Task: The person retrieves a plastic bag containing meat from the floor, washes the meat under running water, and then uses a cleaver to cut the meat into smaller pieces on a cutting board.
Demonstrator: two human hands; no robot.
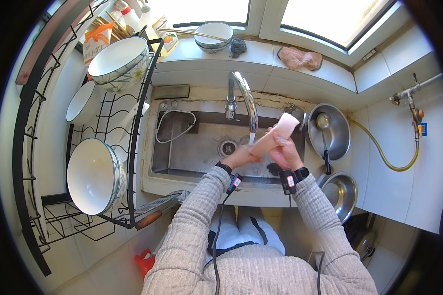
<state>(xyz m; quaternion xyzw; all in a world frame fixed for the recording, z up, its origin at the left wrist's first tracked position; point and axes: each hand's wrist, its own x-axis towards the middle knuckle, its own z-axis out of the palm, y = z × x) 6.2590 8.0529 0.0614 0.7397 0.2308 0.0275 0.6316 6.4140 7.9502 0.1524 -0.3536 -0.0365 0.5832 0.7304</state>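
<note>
A long, pale pink piece with a smooth surface point(271, 139), perhaps raw meat, is held tilted over the steel sink point(203, 155). My left hand point(241, 156) grips its lower end beside the thin stream of water from the chrome faucet point(248, 96). My right hand point(286, 149) holds it nearer the upper end, with the fingers partly hidden behind it. Something pink shows under my right palm; I cannot tell if it is part of the same piece. The sink drain point(228, 148) lies behind my left hand, and a dark scouring pad point(274, 169) rests left of my right wrist.
A black wire rack point(133, 147) with white bowls point(92, 177) stands at left. At right are a steel basin point(345, 129) holding a ladle point(323, 121), and a steel strainer point(339, 195). The back ledge bears stacked bowls point(214, 37) and a cloth point(299, 59).
</note>
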